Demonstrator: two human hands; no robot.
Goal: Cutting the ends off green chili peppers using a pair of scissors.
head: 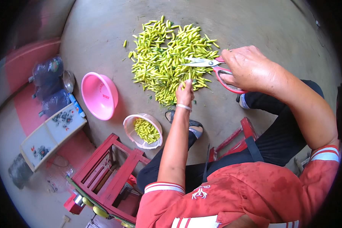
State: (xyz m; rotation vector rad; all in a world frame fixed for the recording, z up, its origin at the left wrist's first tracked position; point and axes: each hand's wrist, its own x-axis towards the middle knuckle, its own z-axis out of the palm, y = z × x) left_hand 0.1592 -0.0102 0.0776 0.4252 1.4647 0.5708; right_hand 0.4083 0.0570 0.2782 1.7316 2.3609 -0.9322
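Observation:
My right hand point(245, 67) grips a pair of scissors point(212, 63) with red handles; the blades are parted and point left over a heap of yellow-green chili peppers point(165, 62) on the floor. Just below the blades, my left hand point(185, 92) holds a chili pepper point(189, 74) upright between its fingers, its tip close to the lower blade. A few green leaves lie among the heaped peppers. Left of my left forearm stands a white basket point(129, 132) holding more peppers point(146, 130). Farther left is a pink plastic basin point(99, 95) with no peppers visible in it.
A red wooden frame point(114, 171) stands at the lower left, near a panel with a flower pattern point(54, 135). Dark plastic-wrapped things point(48, 85) lie by the left wall. A red stool point(246, 129) is beside my legs. My sandaled foot point(196, 128) is near the heap.

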